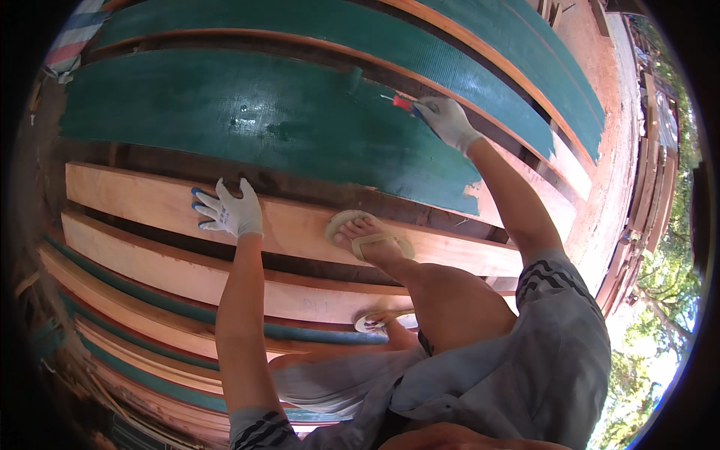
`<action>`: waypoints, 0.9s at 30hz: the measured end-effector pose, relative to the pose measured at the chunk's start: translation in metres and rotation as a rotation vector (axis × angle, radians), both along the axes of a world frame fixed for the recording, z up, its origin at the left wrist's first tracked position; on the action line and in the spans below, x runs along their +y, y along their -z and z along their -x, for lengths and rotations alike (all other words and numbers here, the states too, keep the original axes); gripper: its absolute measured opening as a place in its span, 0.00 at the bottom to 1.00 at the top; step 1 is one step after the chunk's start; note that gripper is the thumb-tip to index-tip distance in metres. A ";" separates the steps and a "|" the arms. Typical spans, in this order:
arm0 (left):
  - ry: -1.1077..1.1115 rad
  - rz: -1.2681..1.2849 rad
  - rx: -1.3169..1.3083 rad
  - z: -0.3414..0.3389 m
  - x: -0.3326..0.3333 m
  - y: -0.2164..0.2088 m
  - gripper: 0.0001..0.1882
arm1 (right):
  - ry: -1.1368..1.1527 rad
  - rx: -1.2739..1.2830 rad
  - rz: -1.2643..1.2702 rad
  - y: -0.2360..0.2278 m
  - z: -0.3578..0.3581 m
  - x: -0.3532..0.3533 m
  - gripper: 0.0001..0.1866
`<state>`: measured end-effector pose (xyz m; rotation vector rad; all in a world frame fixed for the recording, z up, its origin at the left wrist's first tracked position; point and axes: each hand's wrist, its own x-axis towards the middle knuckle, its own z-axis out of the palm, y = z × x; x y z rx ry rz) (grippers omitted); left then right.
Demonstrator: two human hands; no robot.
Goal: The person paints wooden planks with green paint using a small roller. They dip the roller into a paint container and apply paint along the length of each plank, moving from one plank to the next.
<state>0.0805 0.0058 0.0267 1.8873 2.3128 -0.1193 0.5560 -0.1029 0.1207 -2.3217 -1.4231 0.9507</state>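
Note:
My right hand [445, 121], in a white glove, is closed round the red and blue handle of a small paint roller [402, 103]. The roller's green-coated head rests on a wide plank [187, 105] covered in dark green paint, wet and shiny in places. Bare pale wood shows at that plank's right end, past a ragged paint edge. My left hand [236, 212], gloved in white with blue fingertips, lies with fingers spread on a bare wooden plank [135, 189] nearer to me. Nothing is held in it.
More green-painted boards [315, 30] lie beyond, with dark gaps between them. Several bare planks [172, 259] run side by side near me. My sandalled foot [367, 234] stands on the bare plank. At the right are stacked timber [645, 187] and green foliage [664, 281].

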 end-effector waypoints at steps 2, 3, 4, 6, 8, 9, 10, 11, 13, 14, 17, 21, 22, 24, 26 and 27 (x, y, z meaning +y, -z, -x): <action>0.029 0.009 0.013 0.007 0.001 0.001 0.35 | 0.000 -0.019 0.012 0.005 0.003 0.006 0.21; 0.035 0.018 0.012 0.013 0.000 0.003 0.36 | 0.038 -0.018 0.020 0.009 -0.001 -0.005 0.22; 0.037 0.018 0.008 0.014 -0.001 0.000 0.38 | 0.045 -0.021 0.093 0.008 -0.009 -0.018 0.22; 0.045 0.080 -0.051 0.019 -0.001 -0.021 0.37 | 0.066 -0.038 0.235 -0.002 -0.028 -0.050 0.23; 0.088 0.061 -0.280 0.039 -0.004 -0.036 0.35 | 0.132 -0.012 0.266 -0.011 -0.045 -0.080 0.23; 0.129 0.022 -0.475 0.070 -0.004 -0.037 0.34 | 0.167 0.004 0.287 -0.014 -0.049 -0.090 0.23; 0.174 -0.013 -0.670 0.091 -0.011 -0.041 0.33 | 0.135 -0.015 0.198 -0.014 -0.050 -0.092 0.23; 0.202 -0.061 -0.517 0.097 -0.026 -0.052 0.30 | 0.106 -0.037 0.112 -0.012 -0.049 -0.092 0.23; 0.319 -0.061 -0.298 0.122 -0.058 -0.062 0.25 | 0.081 -0.060 0.018 -0.006 -0.042 -0.080 0.23; 0.408 -0.009 -0.235 0.140 -0.072 -0.059 0.23 | 0.085 -0.065 0.012 -0.004 -0.037 -0.066 0.23; 0.535 0.366 0.049 0.158 -0.108 -0.074 0.18 | 0.082 -0.083 0.128 0.000 -0.045 -0.088 0.24; 0.654 0.341 0.048 0.168 -0.103 -0.077 0.16 | 0.189 -0.080 0.109 0.004 -0.076 -0.176 0.25; 0.601 0.444 0.079 0.156 -0.090 -0.081 0.15 | 0.199 -0.069 0.131 0.003 -0.079 -0.189 0.25; 0.512 0.506 0.032 0.146 -0.085 -0.079 0.15 | 0.225 -0.052 0.170 0.000 -0.084 -0.204 0.25; 0.449 0.440 -0.118 0.146 -0.098 -0.063 0.17 | 0.176 -0.048 0.087 0.004 -0.070 -0.176 0.25; 0.500 0.340 -0.070 0.148 -0.109 -0.056 0.17 | 0.152 -0.048 0.052 0.004 -0.059 -0.156 0.25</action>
